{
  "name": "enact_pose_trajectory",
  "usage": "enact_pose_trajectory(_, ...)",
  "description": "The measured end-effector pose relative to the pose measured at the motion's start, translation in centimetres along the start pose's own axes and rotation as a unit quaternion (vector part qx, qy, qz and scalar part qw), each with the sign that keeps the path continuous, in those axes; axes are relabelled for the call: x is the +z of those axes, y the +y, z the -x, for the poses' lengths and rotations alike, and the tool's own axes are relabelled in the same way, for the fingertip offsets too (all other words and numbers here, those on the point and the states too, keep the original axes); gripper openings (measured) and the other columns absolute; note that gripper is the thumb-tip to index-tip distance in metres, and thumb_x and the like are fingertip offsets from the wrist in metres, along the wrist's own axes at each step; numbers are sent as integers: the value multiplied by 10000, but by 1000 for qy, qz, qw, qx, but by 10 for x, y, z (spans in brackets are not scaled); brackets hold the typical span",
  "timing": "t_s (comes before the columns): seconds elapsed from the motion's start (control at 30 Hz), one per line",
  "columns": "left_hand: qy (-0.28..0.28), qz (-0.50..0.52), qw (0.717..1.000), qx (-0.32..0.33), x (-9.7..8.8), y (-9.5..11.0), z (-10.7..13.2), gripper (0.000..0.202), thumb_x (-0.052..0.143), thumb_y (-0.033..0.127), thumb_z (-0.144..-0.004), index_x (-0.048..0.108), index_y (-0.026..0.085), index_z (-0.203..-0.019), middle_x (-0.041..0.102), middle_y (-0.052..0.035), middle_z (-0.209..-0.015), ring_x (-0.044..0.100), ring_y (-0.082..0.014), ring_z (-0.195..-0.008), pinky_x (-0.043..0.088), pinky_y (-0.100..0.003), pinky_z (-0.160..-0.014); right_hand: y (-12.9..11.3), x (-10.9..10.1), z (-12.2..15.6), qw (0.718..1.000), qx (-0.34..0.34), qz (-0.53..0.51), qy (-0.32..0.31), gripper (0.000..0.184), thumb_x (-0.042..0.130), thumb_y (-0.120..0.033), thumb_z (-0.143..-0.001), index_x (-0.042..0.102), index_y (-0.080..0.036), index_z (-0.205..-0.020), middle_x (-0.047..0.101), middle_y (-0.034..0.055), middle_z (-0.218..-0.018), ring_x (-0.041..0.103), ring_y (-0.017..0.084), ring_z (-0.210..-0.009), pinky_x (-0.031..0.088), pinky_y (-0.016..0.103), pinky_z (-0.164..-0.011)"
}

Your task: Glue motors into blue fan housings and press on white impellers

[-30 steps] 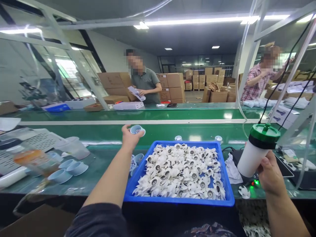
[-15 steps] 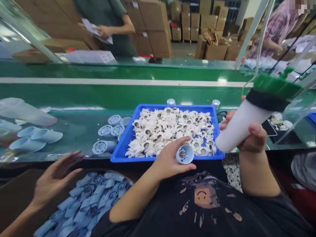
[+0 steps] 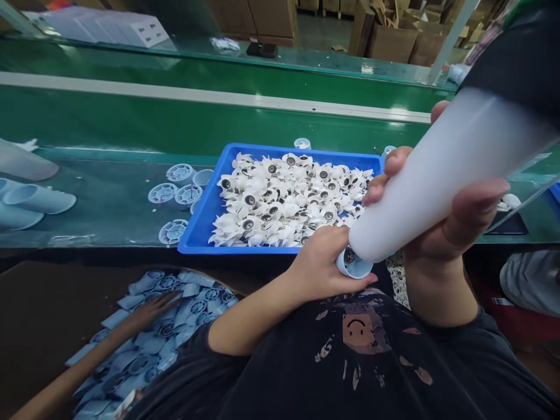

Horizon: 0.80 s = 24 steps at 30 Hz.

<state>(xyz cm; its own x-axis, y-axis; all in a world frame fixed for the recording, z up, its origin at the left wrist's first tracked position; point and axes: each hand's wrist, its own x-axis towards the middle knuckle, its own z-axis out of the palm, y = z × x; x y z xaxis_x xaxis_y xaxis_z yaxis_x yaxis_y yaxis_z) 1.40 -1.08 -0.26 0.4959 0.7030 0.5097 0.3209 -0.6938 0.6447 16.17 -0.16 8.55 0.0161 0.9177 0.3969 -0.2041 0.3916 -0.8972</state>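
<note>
My left hand (image 3: 321,262) is wrapped around a short light-blue plastic tube (image 3: 356,268), held open end up in front of my chest, with a small metallic part visible inside. My right hand (image 3: 441,204) grips a thick white cylinder with a black collar (image 3: 429,175), tilted down to the left. Its rounded lower end meets or overlaps the rim of the blue tube; whether they touch is unclear. Just beyond my hands lies a blue tray (image 3: 240,249) heaped with white fan wheels (image 3: 293,198) that have dark hubs.
At the lower left, a co-worker's hand (image 3: 153,309) lies over a bin of light-blue tubes (image 3: 149,344). Several blue tubes (image 3: 172,231) stand left of the tray, larger ones (image 3: 39,198) farther left. White boxes (image 3: 109,26) sit beyond the green conveyor (image 3: 175,111).
The white cylinder has come down and left to the blue tube, which moved slightly right. The co-worker's hand has reached into the bin. My view has tipped downward.
</note>
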Motion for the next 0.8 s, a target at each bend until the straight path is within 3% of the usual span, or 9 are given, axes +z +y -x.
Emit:
enact_pose_trajectory(0.2,-16,-5,1000,-15,0,1,-1,358,709,514,-746,627,202,-900,674,-38,-789,631,-214,-736,487,-338,-668,-5,1,-1,1000,5,26,-11,702,595,-890,-653,556,-247,-932,613,23,-859,651,207,-687,593,355,-590)
enact_pose_trajectory(0.4,-19,1,1000,-18,1,5,-1,359,707,522,-759,622,201,-896,683,-46,-807,645,-230,-767,495,-353,-697,4,-2,-1,1000,-25,-1,-9,580,611,-816,-732,565,-265,-907,618,8,-846,655,213,-680,587,366,-561)
enact_pose_trajectory(0.47,-23,14,999,-27,0,9,-1,417,715,530,-764,622,196,-995,699,-56,-874,655,-236,-799,503,-353,-716,4,-3,-2,999,-31,-16,-10,546,609,-797,-756,580,-272,-903,616,-3,-848,654,201,-675,579,345,-558)
enact_pose_trajectory(0.53,-60,25,997,-47,-4,8,-1,581,743,532,-748,579,197,-1193,712,-68,-977,667,-245,-843,516,-353,-736,3,-7,-3,999,-39,-29,-8,463,659,-724,-781,606,-277,-888,623,-20,-864,654,172,-684,572,304,-584)
enact_pose_trajectory(0.63,-119,-3,989,-90,-18,-9,4,760,780,524,-715,502,227,-1357,723,-68,-1027,678,-271,-878,530,-382,-764,3,-23,-4,998,-35,-32,30,403,785,-618,-726,634,-276,-875,624,-42,-860,644,138,-685,565,266,-631)
enact_pose_trajectory(0.7,-65,-35,988,-134,-30,-32,11,684,781,537,-706,574,241,-1286,725,-71,-1032,678,-287,-908,532,-410,-802,7,-40,-3,997,-23,-9,73,439,830,-607,-672,636,-267,-871,609,-40,-864,631,129,-675,564,268,-661)
enact_pose_trajectory(0.77,66,-41,978,-192,-40,-59,19,605,790,563,-679,634,236,-1163,716,-77,-1048,676,-287,-932,533,-418,-831,12,-57,2,990,-35,83,104,523,772,-700,-672,631,-266,-928,596,-10,-945,640,157,-733,564,308,-698)
enact_pose_trajectory(0.8,135,-17,967,-214,-43,-70,23,596,794,580,-664,638,230,-1120,714,-75,-1022,678,-277,-913,537,-411,-822,14,-64,5,979,-45,165,109,592,660,-790,-716,624,-267,-991,587,17,-1008,653,196,-818,562,349,-733)
